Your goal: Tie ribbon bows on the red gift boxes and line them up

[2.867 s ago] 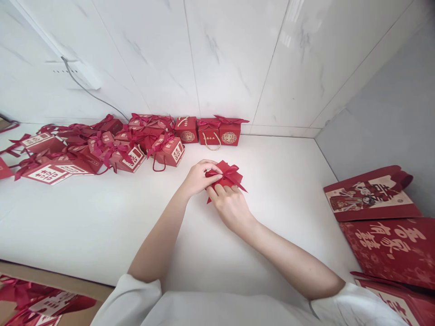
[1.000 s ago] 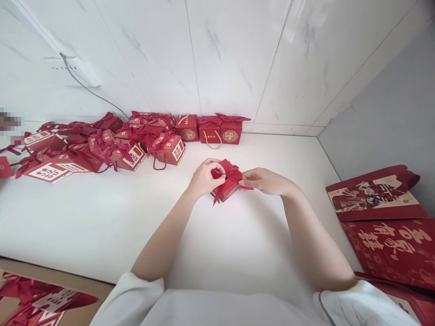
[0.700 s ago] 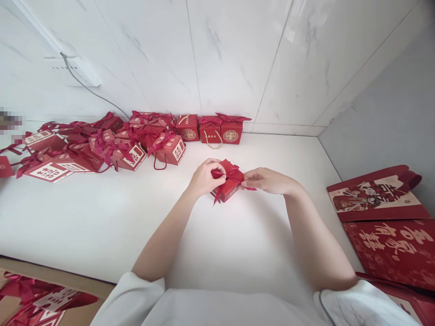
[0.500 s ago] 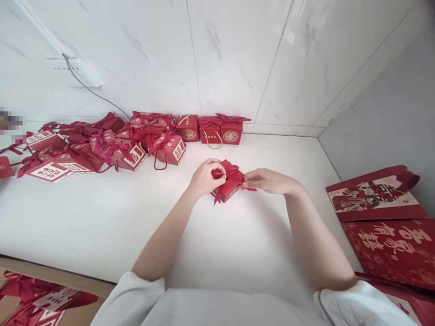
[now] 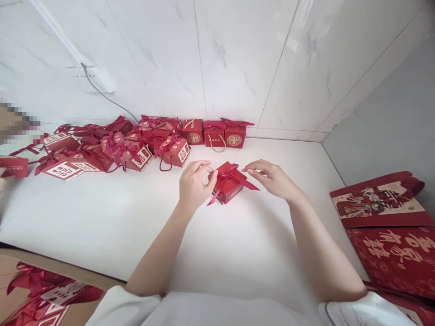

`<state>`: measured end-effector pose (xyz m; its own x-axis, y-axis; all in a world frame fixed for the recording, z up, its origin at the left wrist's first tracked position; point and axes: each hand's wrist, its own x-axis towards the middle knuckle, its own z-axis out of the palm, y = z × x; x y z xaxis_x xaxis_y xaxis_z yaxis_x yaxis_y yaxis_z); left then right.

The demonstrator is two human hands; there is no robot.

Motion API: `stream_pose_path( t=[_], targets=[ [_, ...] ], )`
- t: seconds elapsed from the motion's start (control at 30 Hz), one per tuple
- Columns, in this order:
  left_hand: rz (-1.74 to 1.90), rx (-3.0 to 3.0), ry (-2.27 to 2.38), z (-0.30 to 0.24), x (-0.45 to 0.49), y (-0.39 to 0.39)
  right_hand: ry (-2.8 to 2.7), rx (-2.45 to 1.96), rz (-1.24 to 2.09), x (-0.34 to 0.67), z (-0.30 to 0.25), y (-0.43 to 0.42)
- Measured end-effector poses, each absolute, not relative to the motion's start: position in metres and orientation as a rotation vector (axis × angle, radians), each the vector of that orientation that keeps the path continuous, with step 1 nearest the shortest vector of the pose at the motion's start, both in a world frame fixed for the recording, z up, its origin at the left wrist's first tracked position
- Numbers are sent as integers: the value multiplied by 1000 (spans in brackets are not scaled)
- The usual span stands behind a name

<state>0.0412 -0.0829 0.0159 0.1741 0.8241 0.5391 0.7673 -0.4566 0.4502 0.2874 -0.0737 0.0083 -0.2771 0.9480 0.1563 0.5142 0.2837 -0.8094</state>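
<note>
A small red gift box (image 5: 234, 194) stands on the white table in front of me, with a crimson ribbon bow (image 5: 229, 173) on its lid. The ribbon's tails hang over the near left and right sides. My left hand (image 5: 196, 183) is at the box's left edge, fingers curved and loosely apart, thumb beside the bow; whether the thumb touches the ribbon I cannot tell. Just off the right side hovers my right hand (image 5: 272, 179), fingers loosely extended, holding nothing.
Along the wall stand several ribboned red boxes (image 5: 132, 156) and a roped red box (image 5: 215, 136). Red gift bags (image 5: 390, 253) lie at the right. A carton (image 5: 112, 281) of red boxes is lower left. At the far left, another person's hand (image 5: 2, 179) is beside a red box (image 5: 16, 166).
Both hands have let go of the ribbon and moved apart, left hand leftward, right hand off the box. The bow lies spread on the lid. The view has shifted slightly.
</note>
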Motion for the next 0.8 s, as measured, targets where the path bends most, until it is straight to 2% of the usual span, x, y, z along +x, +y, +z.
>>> stream_pose_path(
  t=[0.27,0.53,0.8],
  targets=[
    [1191,2291,1658,-21,43,-93,-1924,-1205,697,260,-10,-74],
    [1020,2362,1536,-29,46,-92,-1935,-1163,783,260,-25,-76],
    [1110,2344,1396,-22,46,-89,-1920,-1057,747,261,-27,-78]
  ],
)
